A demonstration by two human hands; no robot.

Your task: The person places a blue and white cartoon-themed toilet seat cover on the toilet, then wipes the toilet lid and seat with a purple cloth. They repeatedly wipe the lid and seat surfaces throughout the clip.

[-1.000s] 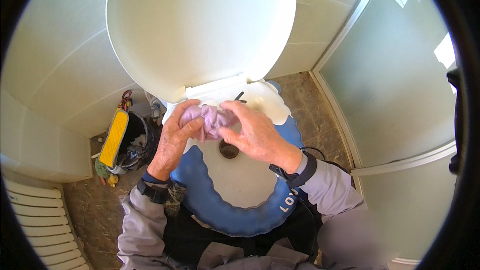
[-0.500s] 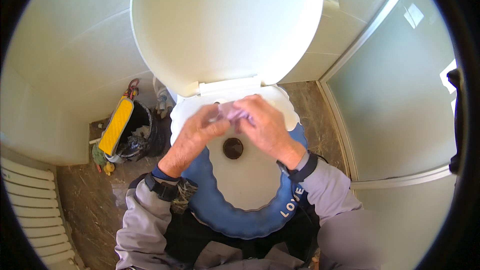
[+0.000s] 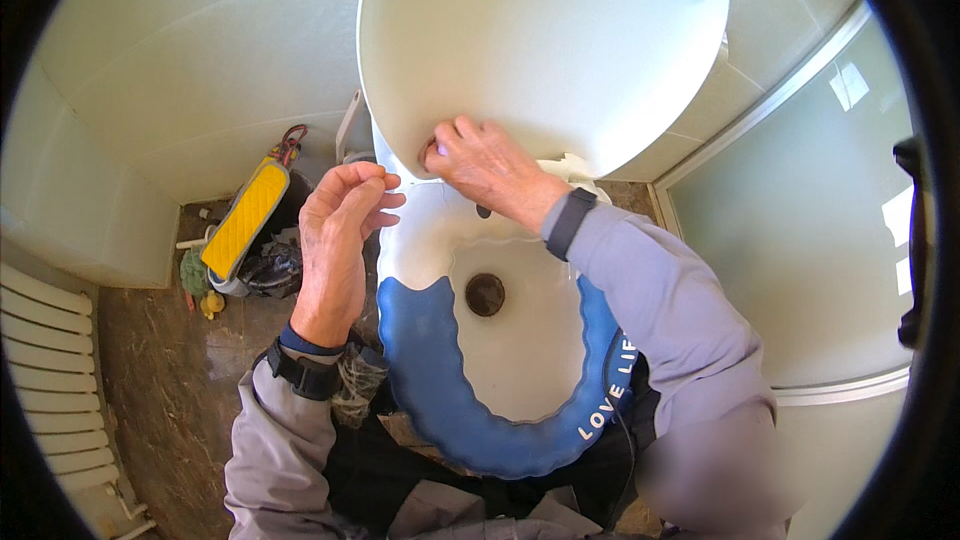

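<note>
Lilac cloth [image 3: 441, 149] in right hand [image 3: 488, 164]

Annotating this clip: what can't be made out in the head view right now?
Head view:
Lilac cloth: mostly hidden by the right hand.
Raised lid: top cut off by the upper edge.
Black bin liner: partly behind the yellow pad.
Lower right: a blurred patch masks what lies there.

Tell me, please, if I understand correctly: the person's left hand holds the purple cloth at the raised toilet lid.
Not quite: the wrong hand is named. The head view shows the right hand holding the purple cloth, of which only a small bit shows, at the raised toilet lid. No cloth is visible in the left hand.
</note>
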